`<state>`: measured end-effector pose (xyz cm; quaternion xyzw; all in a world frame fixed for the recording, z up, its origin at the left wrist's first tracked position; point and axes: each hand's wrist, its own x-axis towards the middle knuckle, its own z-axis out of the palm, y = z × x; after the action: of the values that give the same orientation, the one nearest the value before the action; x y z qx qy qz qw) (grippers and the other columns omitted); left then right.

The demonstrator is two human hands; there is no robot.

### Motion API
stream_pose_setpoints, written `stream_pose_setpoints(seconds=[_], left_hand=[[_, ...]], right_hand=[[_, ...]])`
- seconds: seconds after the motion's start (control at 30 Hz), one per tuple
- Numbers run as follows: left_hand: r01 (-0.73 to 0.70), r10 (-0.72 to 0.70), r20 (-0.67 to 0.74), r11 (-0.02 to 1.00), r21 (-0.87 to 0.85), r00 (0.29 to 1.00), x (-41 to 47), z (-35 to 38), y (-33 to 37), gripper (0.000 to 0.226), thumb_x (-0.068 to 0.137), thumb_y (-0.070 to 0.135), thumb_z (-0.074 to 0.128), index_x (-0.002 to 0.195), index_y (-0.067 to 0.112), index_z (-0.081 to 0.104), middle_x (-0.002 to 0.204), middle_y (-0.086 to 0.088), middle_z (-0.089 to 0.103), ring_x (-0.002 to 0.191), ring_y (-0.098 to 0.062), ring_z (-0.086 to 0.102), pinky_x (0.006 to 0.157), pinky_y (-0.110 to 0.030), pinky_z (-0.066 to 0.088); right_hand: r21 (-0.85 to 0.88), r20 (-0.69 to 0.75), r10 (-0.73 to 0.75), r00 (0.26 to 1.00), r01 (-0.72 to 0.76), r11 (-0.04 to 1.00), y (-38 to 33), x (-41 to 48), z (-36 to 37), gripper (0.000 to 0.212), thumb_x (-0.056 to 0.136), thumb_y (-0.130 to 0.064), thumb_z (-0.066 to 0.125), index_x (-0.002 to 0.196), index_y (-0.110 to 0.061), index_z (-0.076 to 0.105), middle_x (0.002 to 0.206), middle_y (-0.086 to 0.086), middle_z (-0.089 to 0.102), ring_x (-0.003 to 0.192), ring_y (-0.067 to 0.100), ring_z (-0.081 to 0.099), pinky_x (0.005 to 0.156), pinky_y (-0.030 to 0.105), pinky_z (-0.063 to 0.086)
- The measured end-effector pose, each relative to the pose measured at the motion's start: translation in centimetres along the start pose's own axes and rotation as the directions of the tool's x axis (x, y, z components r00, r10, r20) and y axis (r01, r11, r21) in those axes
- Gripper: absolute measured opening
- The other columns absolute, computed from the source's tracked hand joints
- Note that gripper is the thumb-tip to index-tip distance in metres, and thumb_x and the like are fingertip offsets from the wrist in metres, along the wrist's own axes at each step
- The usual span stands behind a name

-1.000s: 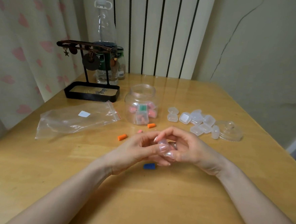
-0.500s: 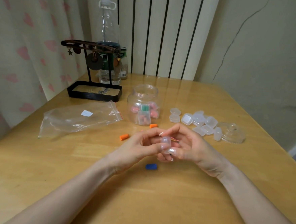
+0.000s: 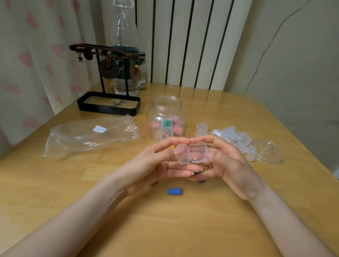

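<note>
Both my hands hold a small clear hinged case [image 3: 191, 154] above the middle of the table, and it is swung open into two halves. My left hand [image 3: 152, 165] pinches the left half; my right hand [image 3: 226, 162] pinches the right half. A blue earplug [image 3: 174, 191] lies on the table just below my hands. Another bit of blue shows under my right fingers. An open clear jar [image 3: 166, 118] behind my hands holds several small cases with pink and green earplugs.
A pile of empty clear cases [image 3: 230, 136] and a glass lid [image 3: 268, 152] lie to the right. A clear zip bag [image 3: 91, 137] lies left. A black jewellery stand [image 3: 108, 104] and a tall bottle [image 3: 124, 45] stand at the back left.
The small case, held closed between my fingers before, now lies open in two halves. My hands have lifted slightly, and the orange earplugs behind them are hidden now.
</note>
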<state>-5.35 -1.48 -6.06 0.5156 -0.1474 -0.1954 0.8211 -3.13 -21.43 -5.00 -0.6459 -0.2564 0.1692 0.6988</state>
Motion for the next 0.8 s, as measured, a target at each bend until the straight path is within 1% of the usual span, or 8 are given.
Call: stream_pose_setpoints(seconds=[0.2,0.3,0.37,0.43,0.47,0.57,0.7,0.8], left_hand=[[0.085,-0.067,0.177,0.992,-0.097,0.982,-0.3,-1.3,0.5,0.045,0.077,0.012,0.072,0.120,0.010,0.061,0.122,-0.024,0.060,0.108,-0.041,0.061,0.088,-0.039,0.053],[0.036,-0.022,0.101,0.989,-0.141,0.995,0.0,-1.3,0.6,0.053,0.069,0.011,0.080,0.118,0.004,0.063,0.126,-0.025,0.058,0.111,-0.043,0.059,0.088,-0.039,0.053],[-0.024,0.021,-0.018,0.978,-0.208,1.000,0.2,-1.6,0.9,0.060,0.060,0.010,0.086,0.115,0.002,0.065,0.126,-0.027,0.057,0.110,-0.042,0.060,0.085,-0.037,0.055],[-0.091,0.063,-0.114,0.962,-0.257,0.991,0.3,-2.0,1.4,0.065,0.053,0.009,0.089,0.114,0.001,0.066,0.123,-0.028,0.058,0.108,-0.041,0.061,0.082,-0.035,0.057],[-0.119,0.079,-0.153,0.954,-0.273,0.985,0.3,-2.3,1.6,0.068,0.051,0.008,0.090,0.114,0.001,0.066,0.122,-0.028,0.059,0.108,-0.040,0.062,0.081,-0.034,0.057],[-0.190,0.116,-0.236,0.928,-0.321,0.965,0.2,-2.9,2.0,0.082,0.048,0.008,0.091,0.121,0.001,0.056,0.122,-0.028,0.060,0.111,-0.038,0.061,0.088,-0.037,0.054],[-0.254,0.132,-0.309,0.883,-0.395,0.942,0.1,-3.4,2.0,0.081,0.050,0.005,0.089,0.122,-0.001,0.054,0.124,-0.030,0.057,0.111,-0.040,0.060,0.091,-0.040,0.051],[-0.263,0.123,-0.351,0.885,-0.384,0.928,0.1,-3.1,2.2,0.051,0.072,0.006,0.071,0.120,0.000,0.055,0.124,-0.030,0.057,0.110,-0.038,0.061,0.090,-0.039,0.051]], right_hand=[[-0.007,-0.064,0.005,0.998,-0.005,1.000,0.1,0.0,-0.4,0.028,0.088,-0.009,0.057,0.116,-0.012,0.056,0.102,0.019,0.069,0.074,0.034,0.067,0.058,0.038,0.058],[-0.128,-0.219,-0.041,0.975,0.013,0.992,0.2,0.3,-0.2,0.022,0.088,0.000,0.055,0.106,-0.012,0.061,0.086,0.009,0.072,0.059,0.020,0.065,0.046,0.028,0.054],[-0.281,-0.386,-0.114,0.915,0.001,0.960,0.4,0.6,-1.0,0.022,0.088,0.003,0.056,0.098,-0.016,0.064,0.087,0.004,0.072,0.055,0.010,0.061,0.044,0.021,0.049],[-0.537,-0.487,-0.211,0.847,-0.100,0.838,0.6,0.8,-2.6,0.020,0.083,-0.003,0.066,0.087,-0.023,0.067,0.085,-0.001,0.069,0.053,0.003,0.050,0.050,0.012,0.042],[-0.627,-0.481,-0.211,0.851,-0.165,0.761,0.7,0.7,-3.3,0.018,0.079,-0.007,0.071,0.081,-0.025,0.069,0.082,-0.002,0.068,0.054,0.003,0.045,0.053,0.012,0.038],[-0.723,-0.358,-0.034,0.933,-0.254,0.642,0.9,0.4,-3.4,0.009,0.067,-0.029,0.081,0.069,-0.029,0.072,0.071,-0.008,0.065,0.057,0.004,0.042,0.062,0.026,0.037],[-0.910,-0.282,0.086,0.956,-0.294,0.291,1.3,0.4,-1.1,0.022,0.061,-0.050,0.079,0.070,-0.037,0.064,0.080,-0.009,0.056,0.076,0.006,0.052,0.063,0.027,0.038],[-0.909,-0.303,0.051,0.952,-0.304,0.284,0.4,0.3,-0.8,0.020,0.067,-0.041,0.079,0.068,-0.037,0.059,0.076,-0.012,0.055,0.075,0.004,0.052,0.062,0.024,0.037]])
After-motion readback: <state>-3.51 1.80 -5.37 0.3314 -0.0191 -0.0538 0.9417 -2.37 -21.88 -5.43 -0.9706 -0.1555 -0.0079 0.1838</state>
